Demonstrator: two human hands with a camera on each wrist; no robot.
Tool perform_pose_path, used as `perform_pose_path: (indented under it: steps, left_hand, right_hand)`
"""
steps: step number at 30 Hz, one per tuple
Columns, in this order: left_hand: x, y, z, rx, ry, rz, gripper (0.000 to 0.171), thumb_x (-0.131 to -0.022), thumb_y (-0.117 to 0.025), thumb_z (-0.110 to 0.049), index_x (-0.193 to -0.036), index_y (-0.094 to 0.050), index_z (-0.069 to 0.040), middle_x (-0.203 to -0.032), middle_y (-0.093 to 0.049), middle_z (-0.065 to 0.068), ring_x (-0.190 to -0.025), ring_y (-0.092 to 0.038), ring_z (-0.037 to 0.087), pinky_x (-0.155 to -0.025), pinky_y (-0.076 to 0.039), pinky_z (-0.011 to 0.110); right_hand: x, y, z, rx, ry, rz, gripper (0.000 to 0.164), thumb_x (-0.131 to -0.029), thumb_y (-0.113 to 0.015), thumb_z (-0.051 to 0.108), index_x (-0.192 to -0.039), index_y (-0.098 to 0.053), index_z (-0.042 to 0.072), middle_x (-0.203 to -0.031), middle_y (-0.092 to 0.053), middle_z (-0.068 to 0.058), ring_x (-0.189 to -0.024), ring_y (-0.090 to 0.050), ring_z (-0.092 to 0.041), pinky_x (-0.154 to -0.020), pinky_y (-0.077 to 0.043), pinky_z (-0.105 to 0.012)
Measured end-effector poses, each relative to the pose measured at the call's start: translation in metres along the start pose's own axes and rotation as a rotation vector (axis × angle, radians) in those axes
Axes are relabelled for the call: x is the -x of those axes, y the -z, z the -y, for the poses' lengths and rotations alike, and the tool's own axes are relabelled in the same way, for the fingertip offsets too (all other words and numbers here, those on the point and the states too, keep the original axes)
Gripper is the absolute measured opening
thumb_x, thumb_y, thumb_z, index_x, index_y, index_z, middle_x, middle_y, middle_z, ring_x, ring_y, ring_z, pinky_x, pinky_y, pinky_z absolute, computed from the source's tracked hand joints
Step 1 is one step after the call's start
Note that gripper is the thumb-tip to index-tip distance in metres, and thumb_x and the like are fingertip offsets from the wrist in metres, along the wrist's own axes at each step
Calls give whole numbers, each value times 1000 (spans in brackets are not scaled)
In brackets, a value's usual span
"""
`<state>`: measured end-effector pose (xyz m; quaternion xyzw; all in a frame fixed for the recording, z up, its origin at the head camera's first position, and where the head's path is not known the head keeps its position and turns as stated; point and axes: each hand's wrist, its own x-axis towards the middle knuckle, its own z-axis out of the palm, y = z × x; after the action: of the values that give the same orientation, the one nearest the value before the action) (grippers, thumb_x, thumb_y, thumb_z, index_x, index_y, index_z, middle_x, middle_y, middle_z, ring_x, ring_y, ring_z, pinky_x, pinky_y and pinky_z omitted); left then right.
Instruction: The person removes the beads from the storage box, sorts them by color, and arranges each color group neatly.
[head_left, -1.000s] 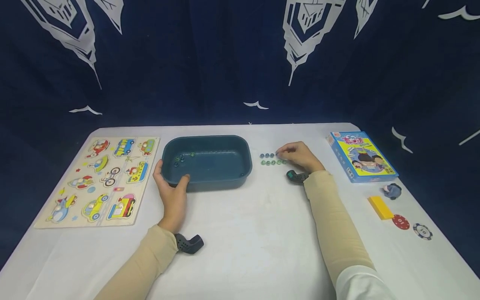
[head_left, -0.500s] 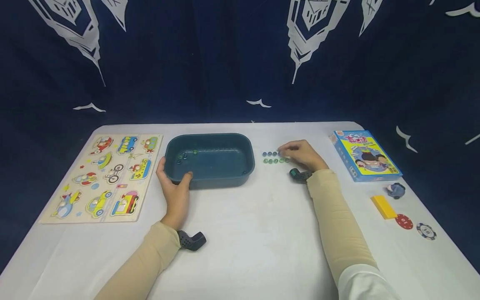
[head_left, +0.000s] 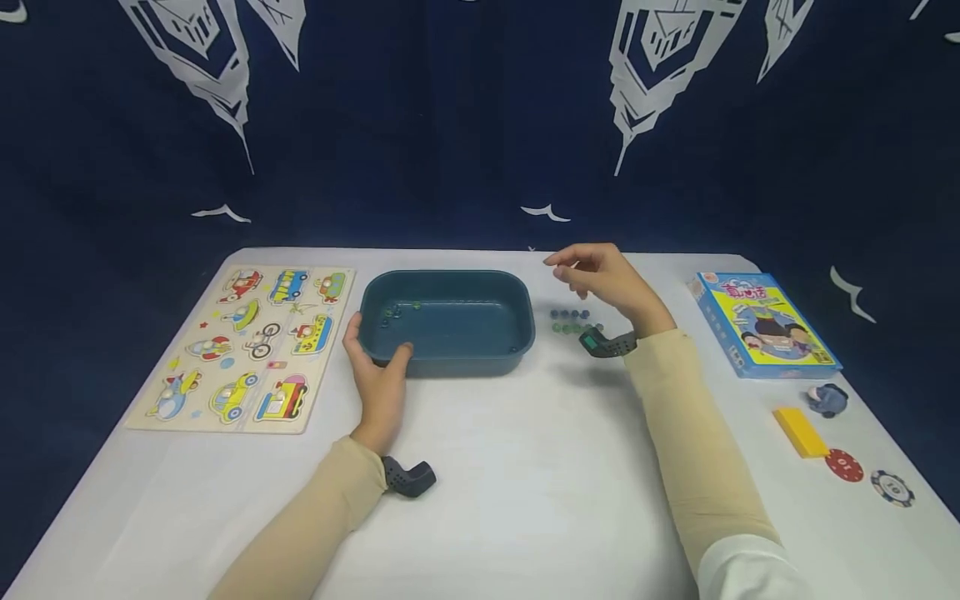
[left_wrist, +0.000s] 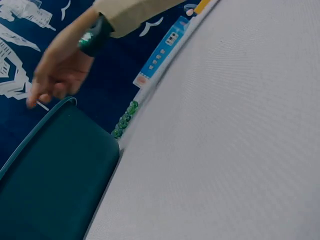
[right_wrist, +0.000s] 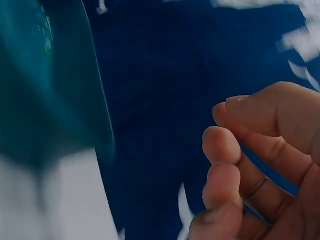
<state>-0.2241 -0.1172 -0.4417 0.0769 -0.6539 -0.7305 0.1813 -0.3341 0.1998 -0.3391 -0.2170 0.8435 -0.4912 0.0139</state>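
My left hand [head_left: 381, 396] grips the near left corner of a dark teal plastic basin [head_left: 465, 365], thumb over the rim and fingers along the outside. Several blue and green glass marbles [head_left: 387, 315] lie on its floor, mostly toward the left. To the right of the basin, a row of blue marbles [head_left: 574, 315] runs behind a row of green marbles [head_left: 566, 328] on the table. Above and behind these rows is my right hand [head_left: 603, 279], raised off the table. In the right wrist view its fingers [right_wrist: 222, 145] are loosely bent, with no marble visible between them.
A wooden vehicle puzzle board [head_left: 243, 350] lies left of the basin. On the right are a blue and yellow game box [head_left: 772, 325], a small blue-grey figure [head_left: 828, 400], a yellow block [head_left: 801, 432], a red chip [head_left: 844, 465] and a black-and-white chip [head_left: 892, 488].
My right hand has let go of a blue marble at the right end of the blue row and lifted up and back. The left hand keeps its grip; the head view has shifted.
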Motion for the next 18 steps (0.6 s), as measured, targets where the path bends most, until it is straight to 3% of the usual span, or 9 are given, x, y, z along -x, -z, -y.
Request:
perform_pose_path:
  steps: [2,7,11,18]
  left_hand:
    - [2,-2,-2,-5,-5,0,82,-93,-62,-5,-156,-13,-21,-162,-9,-9,-149,0,5,-120,-4,32]
    - [3,-1,-8,-17,13,14,82,-93,-61,-4,-156,-12,-22,-163,-7,-6,-150,1,8,-121,-4,33]
    - [-2,1,2,-23,-7,8,82,-93,-63,-6,-156,-12,-24,-162,-8,-9,-149,-2,5,-121,-5,33]
    - [-2,1,3,-17,-26,1,82,-92,-63,-7,-155,-14,-23,-162,-11,-8,-148,-6,5,-120,-8,34]
  right_hand:
    - [-7,-11,22,19,50,82,24,-95,-65,10,-116,-70,1,-94,-65,-11,-64,-52,-24,-58,-47,-30]
    - [-41,-44,49,81,107,282,22,-96,-63,10,-116,-71,4,-92,-65,-19,-69,-55,-31,-58,-50,-34]
    - [-71,-76,48,72,92,407,23,-98,-62,12,-118,-71,5,-98,-68,-20,-71,-57,-32,-63,-52,-46]
    - [-97,-131,49,4,17,593,31,-98,-55,4,-126,-63,-5,-111,-66,-25,-69,-55,-17,-63,-49,-31]
